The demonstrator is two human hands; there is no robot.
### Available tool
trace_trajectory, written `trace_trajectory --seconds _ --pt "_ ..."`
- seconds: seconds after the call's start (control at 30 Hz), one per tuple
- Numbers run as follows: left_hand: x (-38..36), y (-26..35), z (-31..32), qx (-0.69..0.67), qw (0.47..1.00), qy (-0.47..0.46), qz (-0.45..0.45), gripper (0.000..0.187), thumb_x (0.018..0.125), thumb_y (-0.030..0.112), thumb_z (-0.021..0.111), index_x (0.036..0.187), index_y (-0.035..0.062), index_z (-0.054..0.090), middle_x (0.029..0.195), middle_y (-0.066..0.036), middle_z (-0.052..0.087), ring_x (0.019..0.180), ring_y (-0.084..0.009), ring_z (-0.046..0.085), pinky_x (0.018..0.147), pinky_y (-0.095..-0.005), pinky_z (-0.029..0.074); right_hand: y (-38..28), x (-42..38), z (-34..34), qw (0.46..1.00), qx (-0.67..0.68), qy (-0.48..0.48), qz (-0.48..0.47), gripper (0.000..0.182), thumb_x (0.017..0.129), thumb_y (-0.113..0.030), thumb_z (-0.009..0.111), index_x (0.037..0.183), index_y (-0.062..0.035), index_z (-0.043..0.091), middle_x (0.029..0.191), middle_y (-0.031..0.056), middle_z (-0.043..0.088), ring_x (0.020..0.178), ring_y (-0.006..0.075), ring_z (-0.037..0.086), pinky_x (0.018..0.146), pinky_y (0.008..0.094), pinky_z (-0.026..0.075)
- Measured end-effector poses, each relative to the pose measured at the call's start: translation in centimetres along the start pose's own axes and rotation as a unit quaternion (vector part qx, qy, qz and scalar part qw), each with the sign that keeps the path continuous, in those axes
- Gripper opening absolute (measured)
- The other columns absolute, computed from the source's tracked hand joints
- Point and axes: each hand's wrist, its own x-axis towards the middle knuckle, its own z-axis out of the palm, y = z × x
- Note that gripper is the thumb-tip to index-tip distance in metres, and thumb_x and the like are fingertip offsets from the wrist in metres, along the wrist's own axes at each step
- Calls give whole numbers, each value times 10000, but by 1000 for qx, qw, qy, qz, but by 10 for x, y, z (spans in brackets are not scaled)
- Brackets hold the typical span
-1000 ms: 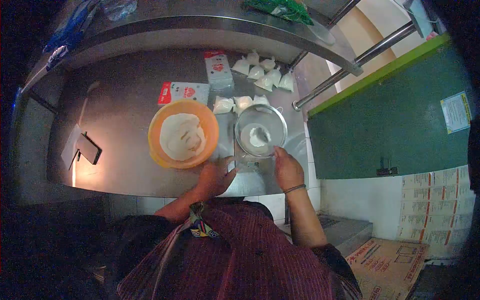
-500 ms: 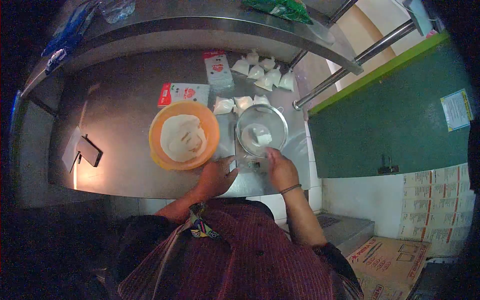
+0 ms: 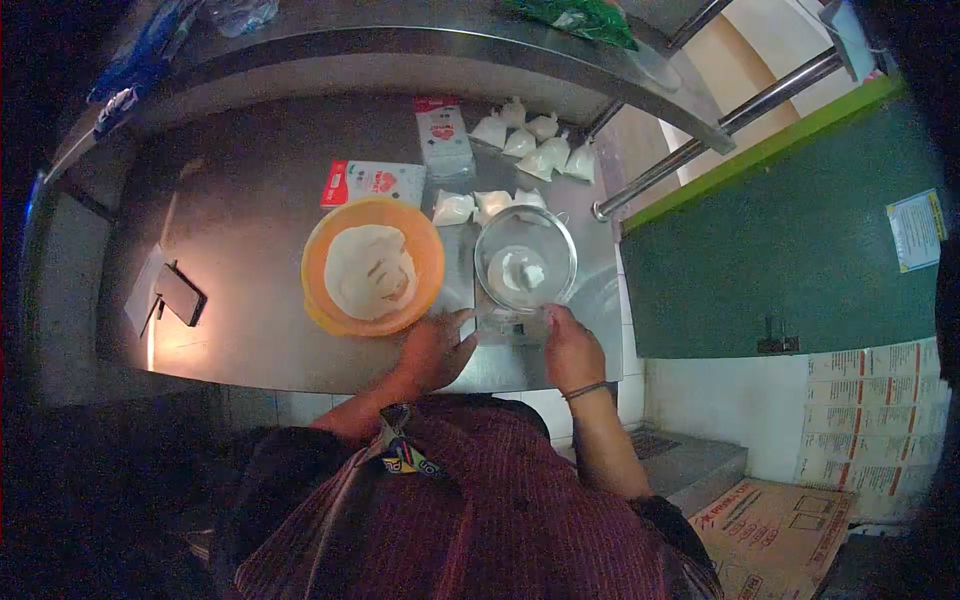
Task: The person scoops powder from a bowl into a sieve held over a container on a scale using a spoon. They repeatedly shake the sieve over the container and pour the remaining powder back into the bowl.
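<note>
A round metal-rimmed strainer (image 3: 494, 240), with white powder (image 3: 521, 272) showing inside its rim, is in front of me on the right. Close to its near right edge is my right hand (image 3: 574, 350), its fingers pinched together; whatever lies between the fingertips is too small to make out. My left hand (image 3: 437, 350) rests at the near left of the strainer, thumb and forefinger apart, with nothing visible between them. Just behind that hand stands an orange plastic bowl (image 3: 316, 300) of pale flour (image 3: 365, 270). A small dark display (image 3: 512, 328) shows below the strainer.
Small knotted bags of white powder (image 3: 545, 155) stand at the back right, with more filled bags (image 3: 455, 208) behind the strainer. Two red-and-white packs (image 3: 385, 184) (image 3: 443, 135) lie behind the bowl. A dark phone-like object (image 3: 181, 295) is at left. A steel shelf (image 3: 400, 42) hangs overhead.
My right hand has drawn back slightly from over the strainer's near rim. The white powder inside looks differently spread. My left hand stays nearly in place; the view has shifted a little.
</note>
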Motion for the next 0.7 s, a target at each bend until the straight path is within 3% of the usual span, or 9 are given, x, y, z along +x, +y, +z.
trace_trajectory --seconds 0.07,0.2,0.27,0.4,0.5,0.57,0.6,0.7 --pt "0 2 2 5 1000 -1 -14 466 896 300 680 1256 7 635 765 -227 676 707 -436 656 709 -503 524 -8 0 4 996 82 -1 -29 234 1039 -239 483 1191 -106 602 1010 218 707 907 444 674 780 545 532" --pt "1 11 -7 -8 996 -53 -68 461 893 294 689 1261 20 636 750 -221 672 685 -414 655 677 -491 525 -2 6 9 994 98 10 -51 232 1038 -229 486 1197 -106 602 1019 212 709 911 444 674 785 540 534" --pt "-1 8 -4 51 998 -16 -22 436 897 274 689 1258 33 642 717 -212 662 649 -383 650 646 -481 524 7 7 5 991 100 75 -47 241 1039 -229 483 1206 -105 605 1018 215 710 919 442 674 794 529 535" --pt "-3 2 2 22 999 38 23 435 905 281 681 1267 44 639 700 -214 655 638 -368 651 644 -481 524 11 8 -3 996 40 79 -17 275 1054 -281 435 1222 -118 580 1013 249 696 913 452 671 789 555 530" --pt "-1 5 -2 35 999 10 -15 442 908 285 676 1276 45 630 791 -234 678 690 -384 666 668 -478 532 5 3 1 998 48 29 -14 273 1053 -275 437 1217 -116 587 1019 240 700 912 450 671 794 555 532" --pt "-2 1 2 56 997 32 35 448 905 283 677 1285 51 622 887 -244 690 736 -387 676 687 -474 537 -1 -2 11 995 83 28 -48 253 1045 -236 475 1206 -98 614 1022 228 703 936 447 670 807 519 535" --pt "-3 4 -1 75 997 -3 -4 447 899 264 684 1286 49 622 942 -242 693 748 -378 678 694 -473 539 -3 -1 12 995 86 27 -50 253 1045 -236 475 1206 -98 614 1022 228 703 936 447 670 807 519 535" --pt "-5 -2 4 8 996 59 65 452 892 257 695 1288 50 624 863 -216 689 696 -367 667 655 -469 529 -4 2 9 990 126 32 -63 245 1045 -221 470 1202 -96 611 1017 234 701 936 447 670 796 518 536"
